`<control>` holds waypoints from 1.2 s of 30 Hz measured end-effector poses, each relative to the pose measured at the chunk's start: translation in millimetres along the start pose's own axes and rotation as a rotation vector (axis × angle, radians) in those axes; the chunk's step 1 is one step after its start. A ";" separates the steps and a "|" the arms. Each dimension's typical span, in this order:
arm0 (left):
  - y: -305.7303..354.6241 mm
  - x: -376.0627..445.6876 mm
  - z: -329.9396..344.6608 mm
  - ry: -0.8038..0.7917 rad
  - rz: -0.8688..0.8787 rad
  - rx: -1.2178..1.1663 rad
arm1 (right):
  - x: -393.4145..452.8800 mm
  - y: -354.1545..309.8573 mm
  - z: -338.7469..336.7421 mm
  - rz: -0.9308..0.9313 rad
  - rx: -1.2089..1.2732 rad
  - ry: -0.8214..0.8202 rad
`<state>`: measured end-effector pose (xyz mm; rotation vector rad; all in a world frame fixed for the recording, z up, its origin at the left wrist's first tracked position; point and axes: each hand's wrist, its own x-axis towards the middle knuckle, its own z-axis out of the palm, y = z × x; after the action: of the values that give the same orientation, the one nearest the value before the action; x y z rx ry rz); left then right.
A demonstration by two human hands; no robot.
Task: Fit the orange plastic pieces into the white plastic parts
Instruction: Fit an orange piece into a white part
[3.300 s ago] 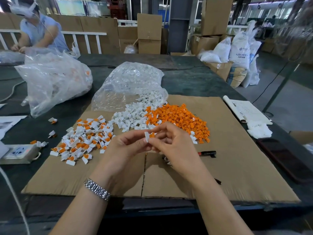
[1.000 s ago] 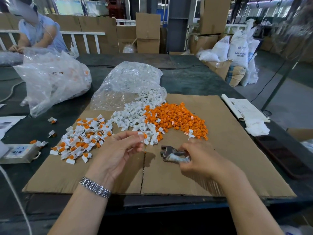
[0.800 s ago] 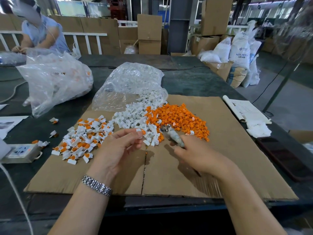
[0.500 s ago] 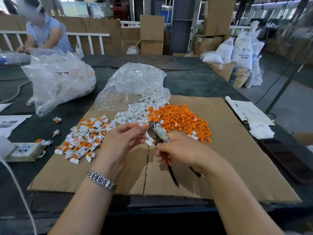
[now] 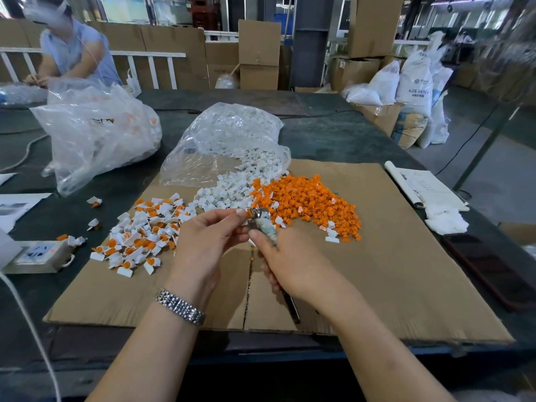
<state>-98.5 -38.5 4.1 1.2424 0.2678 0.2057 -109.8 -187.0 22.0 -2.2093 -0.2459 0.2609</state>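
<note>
A dark bench (image 5: 333,134) stood in a warehouse; cardboard boxes (image 5: 258,53) were stacked behind a white railing (image 5: 150,55), white sacks (image 5: 414,82) sat on the grey floor (image 5: 499,175) at right

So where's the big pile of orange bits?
In the head view, the pile of orange pieces lies on the cardboard sheet, just right of the loose white parts and beyond the right hand.
</note>
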 end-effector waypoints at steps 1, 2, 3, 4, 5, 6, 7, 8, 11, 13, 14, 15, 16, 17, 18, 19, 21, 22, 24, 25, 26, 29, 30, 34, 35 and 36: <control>-1.0 0.0 0.3 0.002 0.004 -0.012 | 0.5 0.1 2.3 -0.006 -0.031 0.038; -2.1 -0.2 0.5 0.004 0.010 -0.019 | 1.3 0.5 4.1 -0.007 -0.045 0.068; -3.4 -0.3 0.9 0.007 0.018 -0.018 | 2.3 1.0 5.8 -0.003 -0.052 0.090; -4.7 -0.6 1.2 0.011 0.026 -0.008 | 3.1 1.7 6.9 -0.002 -0.065 0.110; -5.9 -0.8 1.8 0.016 0.032 0.003 | 3.8 2.7 8.1 -0.005 -0.087 0.129; -6.7 -1.0 1.9 0.018 0.036 0.011 | 4.1 3.5 9.5 -0.012 -0.106 0.147; -7.1 -0.8 2.0 0.015 0.034 0.013 | 4.1 4.2 10.5 -0.017 -0.116 0.163; -7.3 -0.7 2.0 0.008 0.029 0.009 | 4.3 5.1 10.7 -0.021 -0.122 0.173; -6.3 -0.6 0.8 -0.030 0.006 -0.016 | 6.9 9.8 3.5 -0.009 -0.136 0.100; -6.6 -0.3 -1.6 -0.027 0.003 -0.015 | 9.1 14.1 -7.0 0.015 -0.164 -0.004; -6.8 0.1 -3.2 -0.021 0.005 -0.008 | 9.9 18.1 -12.9 0.019 -0.203 -0.021; -7.3 0.8 -5.2 -0.017 0.008 0.009 | 10.8 23.2 -18.9 0.015 -0.252 -0.015; -7.9 1.3 -7.8 -0.014 0.014 0.043 | 11.1 29.2 -24.7 0.005 -0.305 -0.009; -8.5 1.8 -10.7 -0.012 0.024 0.091 | 11.4 35.7 -30.3 -0.003 -0.373 -0.017; -9.4 2.4 -14.6 -0.003 0.041 0.159 | 11.3 42.4 -35.1 -0.013 -0.468 -0.036; -10.8 4.1 -19.4 0.021 0.071 0.253 | 10.7 48.9 -39.1 -0.029 -0.574 -0.056; -12.4 8.9 -30.1 0.133 0.147 0.479 | 8.7 61.2 -43.8 -0.078 -0.728 -0.076; -11.9 12.1 -35.7 0.212 0.176 0.572 | 7.6 65.9 -45.1 -0.094 -0.759 -0.077; -9.2 22.3 -47.2 0.363 0.231 0.725 | 7.1 72.6 -46.2 -0.103 -0.745 -0.074; -7.0 27.9 -51.7 0.419 0.259 0.792 | 7.2 74.5 -46.7 -0.102 -0.709 -0.078; -5.0 32.7 -54.8 0.456 0.282 0.846 | 8.3 75.6 -47.1 -0.098 -0.653 -0.083; -4.6 39.4 -52.1 0.443 0.360 0.969 | 20.1 72.5 -46.6 -0.109 -0.455 -0.021; -6.4 38.9 -46.5 0.389 0.391 0.990 | 27.6 70.4 -44.5 -0.135 -0.423 0.038; -22.4 29.7 -16.8 -0.008 0.410 1.080 | 60.4 58.6 -31.1 -0.200 -0.484 0.156; -27.3 28.8 -11.4 -0.082 0.424 1.140 | 66.6 57.5 -27.2 -0.192 -0.506 0.139; -32.1 28.9 -7.3 -0.133 0.442 1.205 | 71.7 57.1 -23.3 -0.186 -0.530 0.124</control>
<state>-73.0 -33.4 -31.1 2.5029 -0.0405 0.3585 -29.9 -219.7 -16.7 -2.6895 -0.4938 -0.0544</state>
